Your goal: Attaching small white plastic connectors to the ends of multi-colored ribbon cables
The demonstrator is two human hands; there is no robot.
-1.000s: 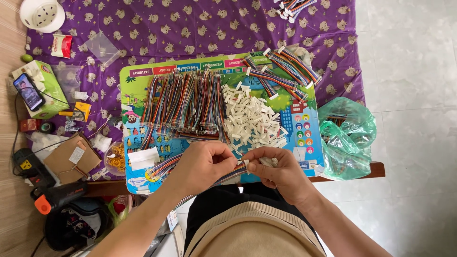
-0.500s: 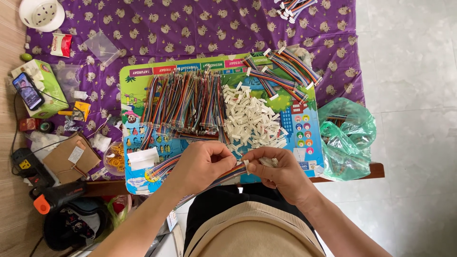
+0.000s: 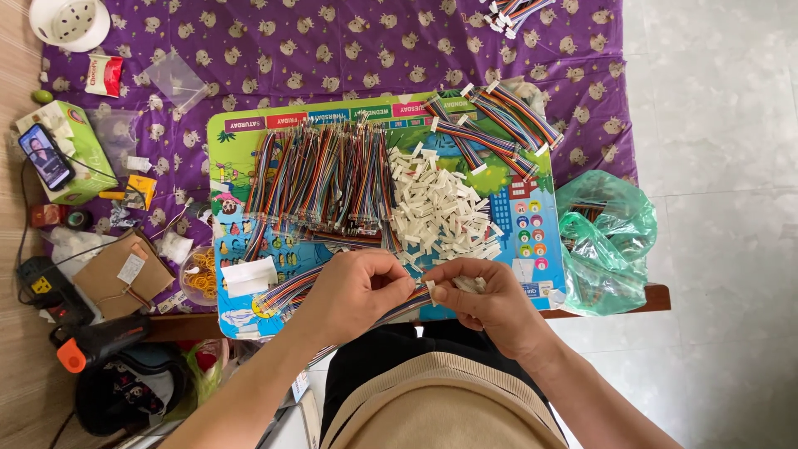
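home piecework table | purple tablecloth point(image 3: 349, 50) | tiled floor point(image 3: 715, 125) | wire bundles point(image 3: 320, 179)

Wore a beige ribbed knit top point(image 3: 445, 407), its banded hem curving across the lap just below the near edge of the colourful board point(image 3: 249, 133), with dark black trousers point(image 3: 374, 353) showing between that hem and the board. Kept both forearms bare, sleeveless as far as the view reached. Left hand point(image 3: 353, 291) and right hand point(image 3: 490, 299) without rings, watch or gloves, fingernails short and unpainted.
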